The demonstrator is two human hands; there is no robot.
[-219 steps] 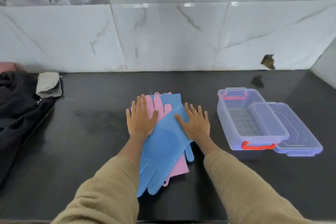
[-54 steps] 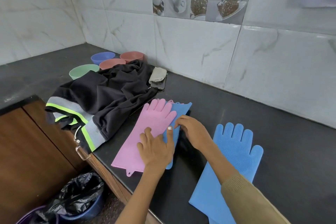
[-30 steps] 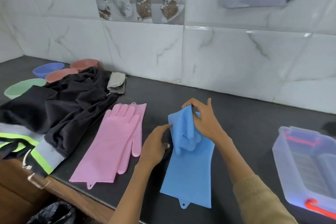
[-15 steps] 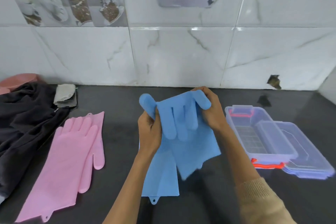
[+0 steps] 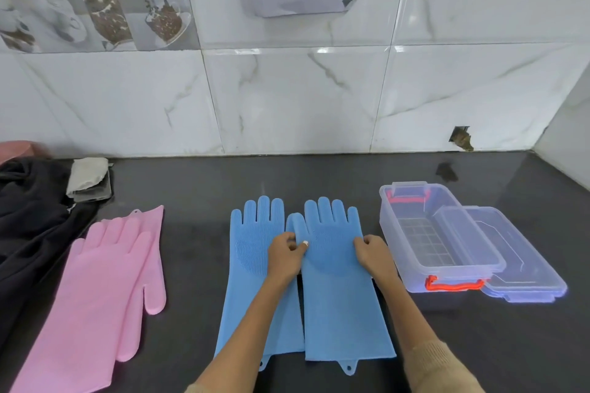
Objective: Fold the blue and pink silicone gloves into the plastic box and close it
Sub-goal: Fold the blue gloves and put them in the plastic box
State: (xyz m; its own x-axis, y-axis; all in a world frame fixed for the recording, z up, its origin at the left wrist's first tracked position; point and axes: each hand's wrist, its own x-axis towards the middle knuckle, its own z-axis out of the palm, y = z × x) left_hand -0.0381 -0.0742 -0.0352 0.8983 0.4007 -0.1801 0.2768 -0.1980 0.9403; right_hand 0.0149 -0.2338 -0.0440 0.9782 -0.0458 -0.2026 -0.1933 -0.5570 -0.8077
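Two blue silicone gloves lie flat side by side on the black counter, fingers toward the wall: the left blue glove [image 5: 252,268] and the right blue glove [image 5: 335,290]. My left hand [image 5: 285,254] pinches the right glove's left edge near its thumb. At that glove's right edge, my right hand [image 5: 372,254] grips it. Stacked pink gloves [image 5: 99,293] lie flat at the left. The clear plastic box [image 5: 431,233] stands open at the right, red handle in front, with its lid [image 5: 517,265] leaning against its right side.
A black garment [image 5: 28,217] covers the counter's far left, with a folded grey cloth [image 5: 87,175] on a dark object behind the pink gloves. The tiled wall [image 5: 287,99] runs along the back. A pink bowl [image 5: 12,148] peeks out at far left.
The blue gloves, held up bunched in both hands half a second ago, now lie spread flat side by side. Both hands came down onto the right glove's edges.
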